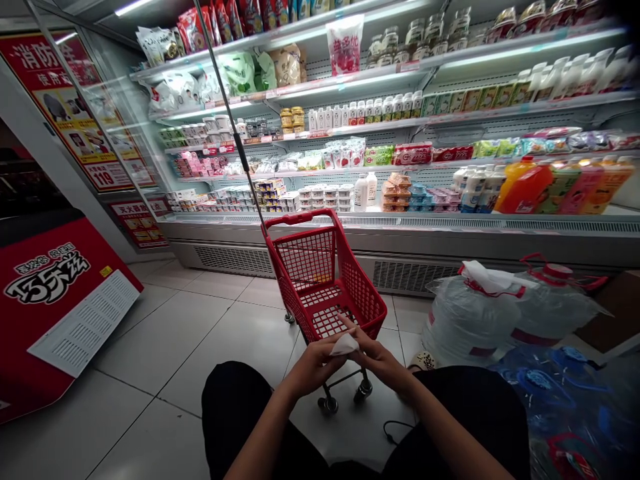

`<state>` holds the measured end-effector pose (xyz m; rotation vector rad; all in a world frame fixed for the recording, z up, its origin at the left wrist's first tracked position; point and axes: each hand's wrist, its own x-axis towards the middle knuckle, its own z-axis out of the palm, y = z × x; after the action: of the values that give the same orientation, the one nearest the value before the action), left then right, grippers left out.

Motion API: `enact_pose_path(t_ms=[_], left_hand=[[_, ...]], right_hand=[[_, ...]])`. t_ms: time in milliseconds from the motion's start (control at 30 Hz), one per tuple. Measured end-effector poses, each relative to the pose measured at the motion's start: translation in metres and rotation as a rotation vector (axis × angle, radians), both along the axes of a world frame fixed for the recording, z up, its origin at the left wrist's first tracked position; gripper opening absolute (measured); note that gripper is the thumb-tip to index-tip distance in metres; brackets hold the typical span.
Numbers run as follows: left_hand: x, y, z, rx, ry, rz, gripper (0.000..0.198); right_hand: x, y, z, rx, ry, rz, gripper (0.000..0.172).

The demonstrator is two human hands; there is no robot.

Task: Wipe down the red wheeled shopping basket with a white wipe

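Note:
My left hand (313,367) and my right hand (383,359) meet in front of me, above the space between my knees. A crumpled white tissue (345,345) is pinched between them, with part of it showing over the fingers. One finger of my right hand points up and forward, while the others overlap the left hand. Just beyond my hands stands a red plastic shopping cart (363,283) on small wheels. Its basket shows a grid floor and a small yellowish item near the back wall.
A refrigerated display shelf (320,223) with dairy goods and bottles spans the back. Large wrapped water jugs (465,320) and blue-tinted bottles (545,387) crowd the right. At left stands a red freezer (60,313). A thin dark cable (390,427) lies on the tiled floor (165,373).

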<state>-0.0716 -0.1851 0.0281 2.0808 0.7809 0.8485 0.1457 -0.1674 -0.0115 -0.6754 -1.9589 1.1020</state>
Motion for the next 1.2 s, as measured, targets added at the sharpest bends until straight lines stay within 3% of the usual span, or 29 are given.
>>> enact_pose_path(t_ms=[133,233,333,467,667,833,900,1067,1200], left_hand=[[-0.011,0.008,-0.006,0.063,0.034,0.116,0.037],[-0.025,0.012,-0.019,0.235,0.148,0.295,0.043],[-0.034,0.01,-0.037,0.386,0.338,0.385,0.049],[-0.034,0.002,-0.056,0.536,0.499,0.455,0.058],[-0.045,0.011,-0.05,0.618,0.582,0.436,0.058],[-0.048,0.02,-0.044,0.602,0.521,0.602,0.059],[-0.038,0.014,-0.048,0.619,0.52,0.585,0.059],[-0.013,-0.003,-0.058,0.688,0.585,0.405,0.062],[-0.024,0.015,-0.048,0.704,0.605,0.312,0.061]], right_hand=[[0.0,0.002,-0.001,0.026,-0.005,-0.036,0.045],[0.003,0.006,-0.004,0.12,-0.048,-0.213,0.051],[0.007,0.007,-0.012,0.287,-0.222,-0.401,0.051],[0.008,0.003,-0.024,0.451,-0.448,-0.405,0.06],[0.008,-0.001,-0.033,0.54,-0.504,-0.435,0.069],[0.008,0.0,-0.037,0.508,-0.521,-0.451,0.069],[0.008,0.001,-0.041,0.511,-0.503,-0.457,0.07],[0.015,0.006,-0.051,0.547,-0.484,-0.479,0.065],[0.024,0.012,-0.055,0.554,-0.475,-0.457,0.065]])
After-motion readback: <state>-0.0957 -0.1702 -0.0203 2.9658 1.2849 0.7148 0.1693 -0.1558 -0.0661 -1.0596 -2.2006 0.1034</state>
